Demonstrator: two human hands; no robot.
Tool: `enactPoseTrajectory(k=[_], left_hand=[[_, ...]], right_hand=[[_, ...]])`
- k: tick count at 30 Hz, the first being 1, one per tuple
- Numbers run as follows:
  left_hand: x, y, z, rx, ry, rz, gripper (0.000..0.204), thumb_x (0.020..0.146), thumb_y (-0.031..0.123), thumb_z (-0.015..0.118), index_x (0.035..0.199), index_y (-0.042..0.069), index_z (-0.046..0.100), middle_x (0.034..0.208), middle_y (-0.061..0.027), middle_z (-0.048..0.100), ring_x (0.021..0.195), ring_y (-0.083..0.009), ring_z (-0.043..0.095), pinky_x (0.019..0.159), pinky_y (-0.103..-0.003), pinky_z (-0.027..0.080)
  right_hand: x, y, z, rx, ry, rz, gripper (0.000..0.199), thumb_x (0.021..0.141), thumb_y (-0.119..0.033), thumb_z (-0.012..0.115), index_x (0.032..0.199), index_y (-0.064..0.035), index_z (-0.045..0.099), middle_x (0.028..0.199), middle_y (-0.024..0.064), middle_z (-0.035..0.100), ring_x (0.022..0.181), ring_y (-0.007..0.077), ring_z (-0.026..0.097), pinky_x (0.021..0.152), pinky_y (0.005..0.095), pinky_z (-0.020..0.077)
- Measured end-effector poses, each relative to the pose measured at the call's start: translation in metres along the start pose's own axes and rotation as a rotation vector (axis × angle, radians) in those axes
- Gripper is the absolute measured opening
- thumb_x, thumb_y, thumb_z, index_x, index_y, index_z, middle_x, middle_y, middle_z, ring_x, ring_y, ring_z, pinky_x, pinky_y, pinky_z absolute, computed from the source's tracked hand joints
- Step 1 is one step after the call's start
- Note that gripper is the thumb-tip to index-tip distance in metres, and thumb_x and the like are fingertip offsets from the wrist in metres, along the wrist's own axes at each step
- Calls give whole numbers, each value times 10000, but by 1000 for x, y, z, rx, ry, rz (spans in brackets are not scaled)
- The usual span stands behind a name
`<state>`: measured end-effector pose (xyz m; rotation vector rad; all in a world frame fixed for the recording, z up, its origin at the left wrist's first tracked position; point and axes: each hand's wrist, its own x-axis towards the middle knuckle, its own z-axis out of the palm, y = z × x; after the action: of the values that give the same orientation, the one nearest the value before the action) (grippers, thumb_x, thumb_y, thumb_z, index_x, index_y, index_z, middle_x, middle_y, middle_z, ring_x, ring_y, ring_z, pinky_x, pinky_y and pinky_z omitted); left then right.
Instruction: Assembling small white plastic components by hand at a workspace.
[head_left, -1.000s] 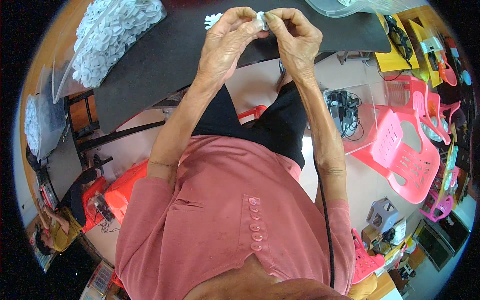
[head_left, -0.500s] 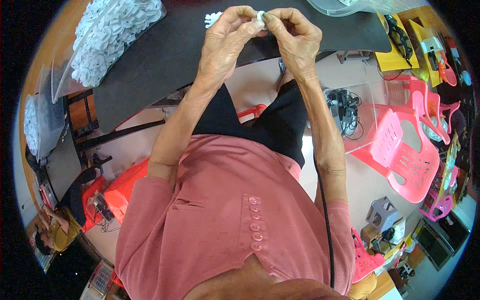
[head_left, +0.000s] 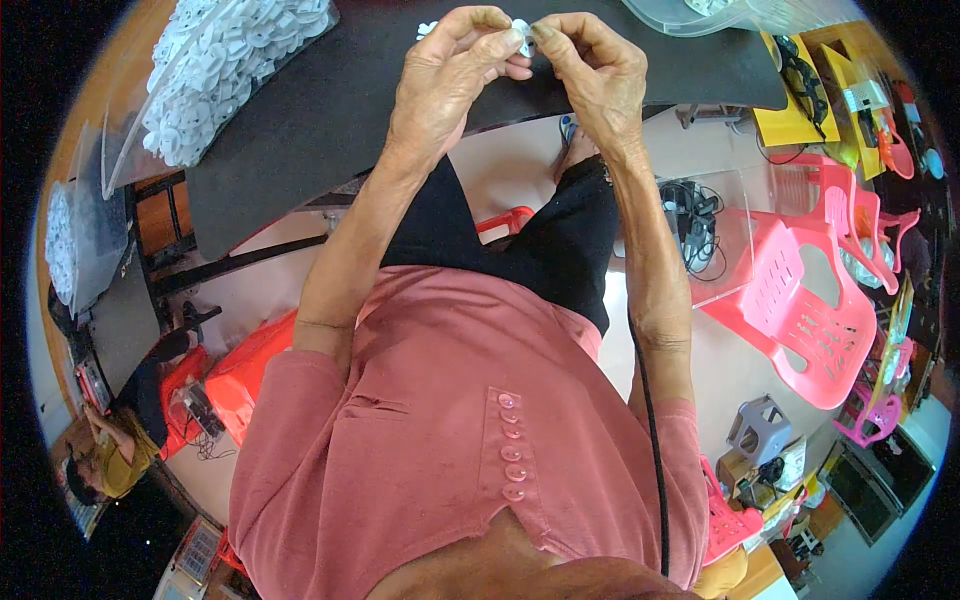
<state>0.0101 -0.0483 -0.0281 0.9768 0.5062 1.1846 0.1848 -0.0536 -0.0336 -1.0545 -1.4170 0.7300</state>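
Note:
Over the far part of a black table [head_left: 280,150], my two hands meet around a small white plastic piece [head_left: 522,38]. My left hand [head_left: 450,75] pinches it between thumb and fingers. My right hand [head_left: 592,75] has thumb and forefinger closed at the piece's right edge. Fingers cover part of the piece, so its full shape is hidden. Just behind my left hand, another bit of white plastic [head_left: 426,30] lies on the table, mostly covered. A clear bin [head_left: 125,150] at the far left is heaped with white plastic pieces [head_left: 225,75].
A clear tub [head_left: 668,18] stands at the table's far right. Pink plastic chairs [head_left: 800,290] are on the right, with a clear box holding black cables [head_left: 692,225] beside them. A grey stool [head_left: 760,430] sits lower right. Another person [head_left: 115,455] is at the far left.
The white piece has turned and shows a broader face. My left hand has shifted slightly left, its lower fingers showing more, and my right fingers have drawn a little apart from it.

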Motion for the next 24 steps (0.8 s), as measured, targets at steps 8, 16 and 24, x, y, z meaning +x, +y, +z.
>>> enactPoseTrajectory(k=[8,16,24], left_hand=[[-3,4,11,140,34,31,162,1002,71,629,1150,16,593,1012,-49,663,889,-114,647,822,-248,541],[1,2,0,219,31,69,143,1007,74,624,1140,26,598,1003,-44,668,894,-113,653,794,-253,548],[1,-1,-3,39,-15,10,139,1011,71,617,1144,30,603,999,-51,672,906,-126,666,803,-267,564]], right_hand=[[-1,7,3,70,27,-81,132,942,-135,748,1003,-18,757,845,-34,696,749,30,585,644,187,459],[-1,-4,0,42,-10,21,137,950,-149,741,1004,-25,762,821,-30,690,703,29,552,608,188,439],[1,2,-1,121,3,-5,162,949,-188,747,969,-28,760,777,-35,667,658,31,530,576,186,418]])
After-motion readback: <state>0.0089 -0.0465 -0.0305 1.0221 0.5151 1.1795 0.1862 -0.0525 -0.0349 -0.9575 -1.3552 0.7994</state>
